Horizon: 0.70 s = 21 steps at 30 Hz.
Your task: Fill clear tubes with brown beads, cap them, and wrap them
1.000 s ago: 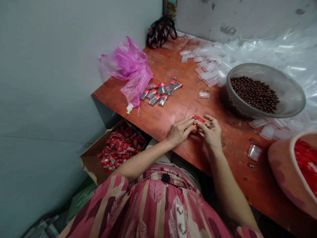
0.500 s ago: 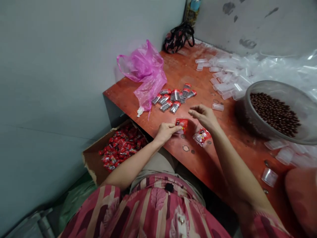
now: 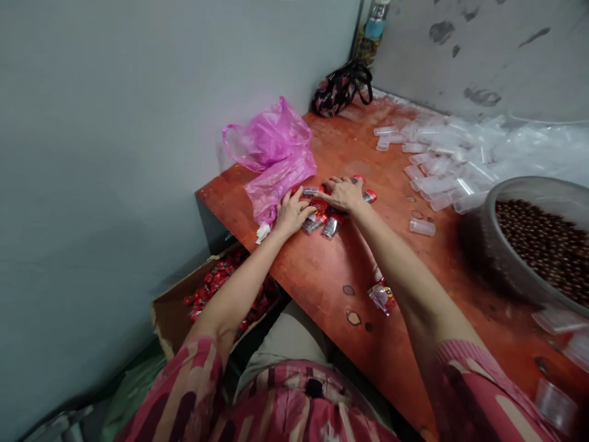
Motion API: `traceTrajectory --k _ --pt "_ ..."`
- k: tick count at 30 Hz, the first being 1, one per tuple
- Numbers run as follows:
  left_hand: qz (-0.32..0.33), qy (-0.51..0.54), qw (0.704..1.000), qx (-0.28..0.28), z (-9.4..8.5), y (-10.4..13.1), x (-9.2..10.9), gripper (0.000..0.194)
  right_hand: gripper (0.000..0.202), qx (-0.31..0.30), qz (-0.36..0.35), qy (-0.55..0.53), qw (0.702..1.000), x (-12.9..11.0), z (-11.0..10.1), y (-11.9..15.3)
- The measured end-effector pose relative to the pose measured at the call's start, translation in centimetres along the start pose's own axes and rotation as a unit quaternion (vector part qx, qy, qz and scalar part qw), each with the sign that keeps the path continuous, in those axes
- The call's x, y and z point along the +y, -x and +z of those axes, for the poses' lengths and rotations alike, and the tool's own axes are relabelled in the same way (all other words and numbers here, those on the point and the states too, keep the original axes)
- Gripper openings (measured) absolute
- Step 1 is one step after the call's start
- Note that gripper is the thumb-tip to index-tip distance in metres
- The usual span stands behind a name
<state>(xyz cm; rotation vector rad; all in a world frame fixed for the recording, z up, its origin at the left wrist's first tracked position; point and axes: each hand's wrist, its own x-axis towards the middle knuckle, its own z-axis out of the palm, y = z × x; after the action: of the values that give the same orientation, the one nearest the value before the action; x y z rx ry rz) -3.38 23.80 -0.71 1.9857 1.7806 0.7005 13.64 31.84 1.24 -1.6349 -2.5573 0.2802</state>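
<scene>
The left hand [image 3: 293, 215] and right hand [image 3: 343, 195] are partly covering red-capped containers [image 3: 331, 228] lying on the worktop [image 3: 317, 276] beside a pink bag [image 3: 280, 147]; whether either grip is grasping anything cannot be told. The containers are looking light, stiff and slick, inviting a pinch across their sides.

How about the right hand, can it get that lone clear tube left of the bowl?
Probably yes. The right hand is over the red-capped tubes, with nothing I can see blocking its way to the clear tube, which lies uncovered on the table.
</scene>
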Motion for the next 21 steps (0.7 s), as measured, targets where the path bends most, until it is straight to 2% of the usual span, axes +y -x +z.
traceTrajectory --k 3,7,11,15,21 --pt "0.013 0.008 1.0 0.002 -0.4 -1.1 -0.3 0.028 0.052 0.01 -0.035 0.019 0.999 0.7 0.3 0.9" --pt "-0.002 0.021 0.999 0.044 -1.2 -3.2 -0.8 0.031 0.055 0.014 -0.061 0.021 0.998 1.3 0.3 2.1" --pt "-0.023 -0.007 1.0 0.015 -1.0 -4.2 -0.6 0.031 0.059 0.02 -0.079 0.033 0.996 1.5 0.5 2.9" --pt "0.02 -0.034 0.999 -0.001 0.8 -2.9 1.0 0.024 0.059 0.032 -0.087 0.041 0.995 2.4 0.6 5.0" --pt "0.098 -0.029 0.995 -0.019 3.8 1.1 4.8 0.023 0.056 0.039 -0.103 0.037 0.993 5.7 0.2 11.0"
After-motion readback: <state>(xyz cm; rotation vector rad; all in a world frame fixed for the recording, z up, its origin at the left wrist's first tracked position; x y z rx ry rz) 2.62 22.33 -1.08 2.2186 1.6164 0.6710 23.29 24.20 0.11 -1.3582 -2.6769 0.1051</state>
